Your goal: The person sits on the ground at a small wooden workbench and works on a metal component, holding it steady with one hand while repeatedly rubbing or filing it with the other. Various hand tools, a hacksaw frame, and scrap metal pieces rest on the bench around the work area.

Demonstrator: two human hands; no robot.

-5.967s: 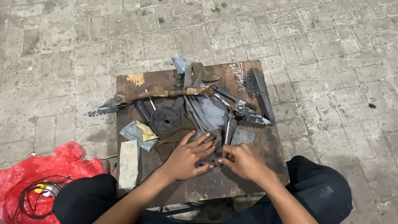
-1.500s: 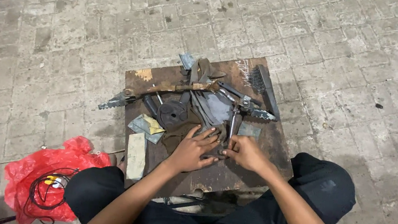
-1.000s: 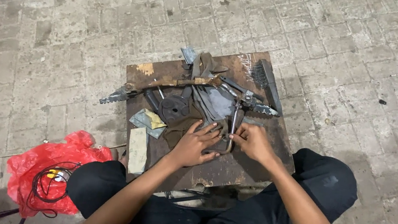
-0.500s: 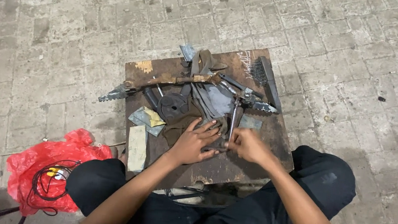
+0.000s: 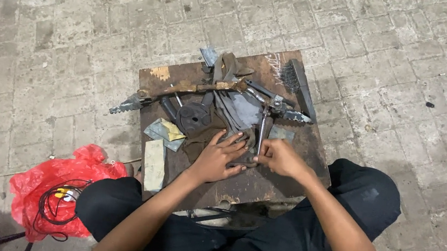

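Two hands working: both are meeting over one small dark part, near the front middle of the board.
Floor: grey paving blocks [image 5: 65,26] are lying all round.
Board: a rusty brown wooden board [image 5: 262,181] is carrying the tools.
Bag: a red plastic bag [image 5: 52,178] with black cable is sitting on the floor, left of the board.
Long tool: a rusty pipe wrench [image 5: 182,89] is lying across the board's far half.
Left hand [image 5: 218,158]: fingers spread, pressing flat on the small dark part [image 5: 243,159].
Right hand [image 5: 282,157]: fingers curled together, pinching a thin metal rod [image 5: 262,129] standing just beside the part.
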